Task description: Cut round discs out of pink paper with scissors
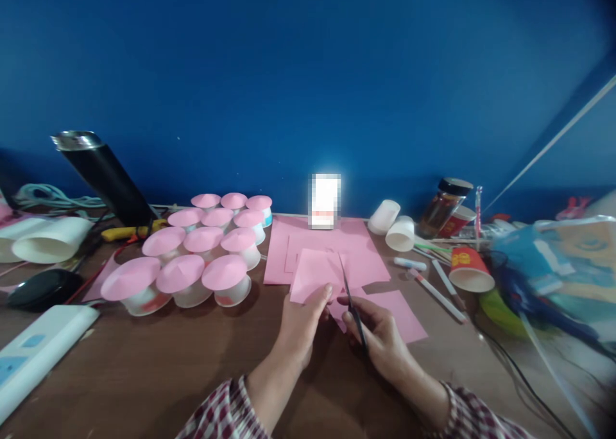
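Observation:
My left hand (301,323) pinches the lower edge of a pink paper piece (312,273) held just above the brown table (158,368). My right hand (380,336) grips black scissors (350,298) whose blades point up and away, touching the right side of that paper. Beneath lie larger pink paper sheets (360,246), and another pink sheet (402,314) rests to the right of my right hand. Both forearms wear plaid sleeves.
Several upturned cups with pink paper cone tops (202,253) stand in rows at the left. A white power strip (33,355), black mouse (41,288) and black flask (103,172) are far left. White cups (399,232), a red cup (469,269), pens (436,294), a jar (443,208) and bags (553,272) crowd the right.

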### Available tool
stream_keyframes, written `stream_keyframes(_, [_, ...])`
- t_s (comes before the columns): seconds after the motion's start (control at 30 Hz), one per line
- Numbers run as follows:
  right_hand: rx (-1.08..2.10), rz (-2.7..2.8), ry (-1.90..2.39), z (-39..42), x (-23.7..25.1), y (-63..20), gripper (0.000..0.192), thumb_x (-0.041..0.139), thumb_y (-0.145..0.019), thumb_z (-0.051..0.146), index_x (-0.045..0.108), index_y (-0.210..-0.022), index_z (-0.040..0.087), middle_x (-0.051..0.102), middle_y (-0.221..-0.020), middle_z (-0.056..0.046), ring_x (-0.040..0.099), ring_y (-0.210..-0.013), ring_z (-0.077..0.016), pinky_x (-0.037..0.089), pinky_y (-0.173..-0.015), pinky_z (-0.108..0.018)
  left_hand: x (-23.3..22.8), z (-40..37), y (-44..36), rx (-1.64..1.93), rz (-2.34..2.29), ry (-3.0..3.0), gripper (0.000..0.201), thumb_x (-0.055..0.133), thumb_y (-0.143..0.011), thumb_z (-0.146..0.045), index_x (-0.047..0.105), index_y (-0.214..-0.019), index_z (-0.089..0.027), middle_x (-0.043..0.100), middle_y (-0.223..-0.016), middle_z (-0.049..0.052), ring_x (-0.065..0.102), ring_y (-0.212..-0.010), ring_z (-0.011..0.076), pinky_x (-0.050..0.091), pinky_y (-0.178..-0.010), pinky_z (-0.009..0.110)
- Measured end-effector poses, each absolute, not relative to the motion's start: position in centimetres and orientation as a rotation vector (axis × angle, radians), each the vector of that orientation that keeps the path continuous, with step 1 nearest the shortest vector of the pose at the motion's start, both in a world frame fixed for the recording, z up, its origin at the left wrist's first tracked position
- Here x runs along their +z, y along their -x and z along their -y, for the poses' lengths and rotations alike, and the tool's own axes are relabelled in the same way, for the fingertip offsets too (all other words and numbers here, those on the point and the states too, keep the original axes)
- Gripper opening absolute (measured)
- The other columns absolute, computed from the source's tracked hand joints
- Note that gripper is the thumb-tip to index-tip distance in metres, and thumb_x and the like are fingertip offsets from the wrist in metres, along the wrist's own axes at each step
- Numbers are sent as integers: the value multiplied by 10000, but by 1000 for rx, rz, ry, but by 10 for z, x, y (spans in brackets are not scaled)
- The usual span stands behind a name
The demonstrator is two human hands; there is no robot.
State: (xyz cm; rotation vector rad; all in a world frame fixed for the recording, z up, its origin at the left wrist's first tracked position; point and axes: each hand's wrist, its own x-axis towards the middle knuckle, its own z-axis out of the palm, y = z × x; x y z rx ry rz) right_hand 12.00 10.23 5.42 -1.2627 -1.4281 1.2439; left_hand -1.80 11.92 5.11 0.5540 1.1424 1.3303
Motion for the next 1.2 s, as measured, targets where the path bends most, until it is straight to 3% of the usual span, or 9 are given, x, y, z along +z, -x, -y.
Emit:
stream_keyframes(0.43, [1275, 1441, 1246, -103, 52, -122, 454, 603, -812, 471, 616, -1072, 99, 484, -540, 28, 417, -483, -105, 324, -424, -212, 52, -120, 19, 1324, -1200, -582, 303, 776, -586, -376, 646, -657, -112, 572, -539, 7, 485, -496, 102, 395, -476, 223])
stream_keyframes(0.83, [1303, 1374, 1221, -105, 60, -120, 445, 701, -729, 443, 626, -1012, 108, 495, -575, 25, 413, -508, -96, 339, -440, -197, 52, -119, 17, 1330, -1160, -593, 273, 769, -611, -334, 648, -729, -120, 579, -561, -17, 492, -499, 89, 406, -474, 205])
stream_keyframes(1.2, [1326, 1380, 1189, -106, 57, -121, 434, 703, -738, 419, 617, -1036, 115, 591, -727, -30, 518, -626, -129, 430, -549, -222, 55, -119, 18, 1313, -1173, -608, 266, 755, -631, -313, 641, -742, -100, 570, -554, -12, 486, -501, 87, 403, -466, 200])
